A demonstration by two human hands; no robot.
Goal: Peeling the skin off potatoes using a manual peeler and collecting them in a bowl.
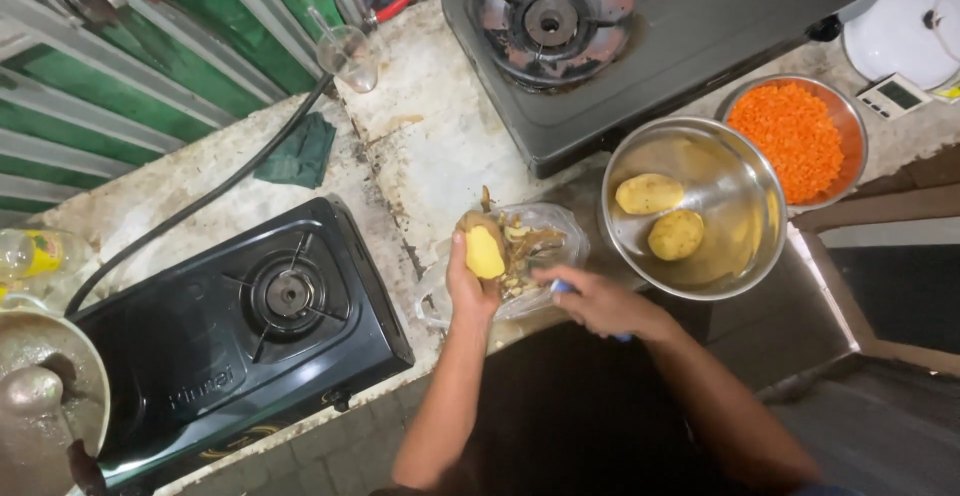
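My left hand (468, 281) grips a partly peeled yellow potato (484, 250) upright over a clear plastic bag (545, 246) that holds brown peelings. Just to its right, my right hand (590, 296) is closed around a blue-handled peeler (562, 285), its working end near the potato and mostly hidden by the fingers. Two peeled potatoes (650, 194) lie in a steel bowl (740, 166) to the right of the bag.
A second steel bowl of diced carrot (792, 136) stands behind the first. A black single-burner stove (250, 326) sits at the left, a grey one (600, 46) at the back, with a hose (200, 201), a green cloth (298, 153) and a glass (348, 56) between.
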